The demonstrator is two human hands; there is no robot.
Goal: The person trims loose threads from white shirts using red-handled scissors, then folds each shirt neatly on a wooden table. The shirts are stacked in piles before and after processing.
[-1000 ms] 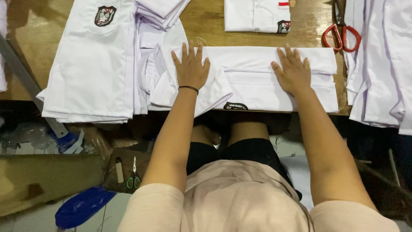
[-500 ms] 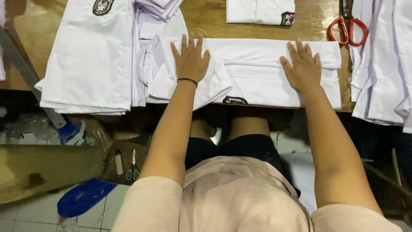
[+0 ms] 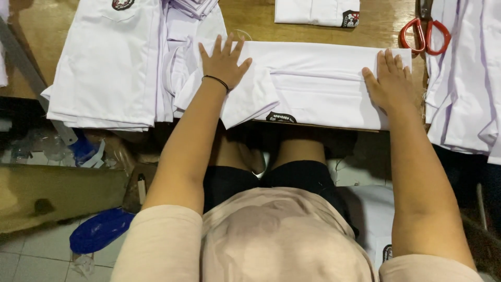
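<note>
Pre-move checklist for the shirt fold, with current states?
1. Left hand flat on the shirt, fingers spread: ok.
2. Right hand flat on the shirt's right end: ok.
3. Shirt lying wholly on the table: not ok, its near edge and a sleeve flap overhang the front edge.
4. Scissors off the shirt: ok, they lie beyond its far right corner, beside the right pile.
5. Left pile apart from the shirt: cannot tell, white cloth meets under the left hand.
6. Creases flat under the palms: cannot tell, covered.
</note>
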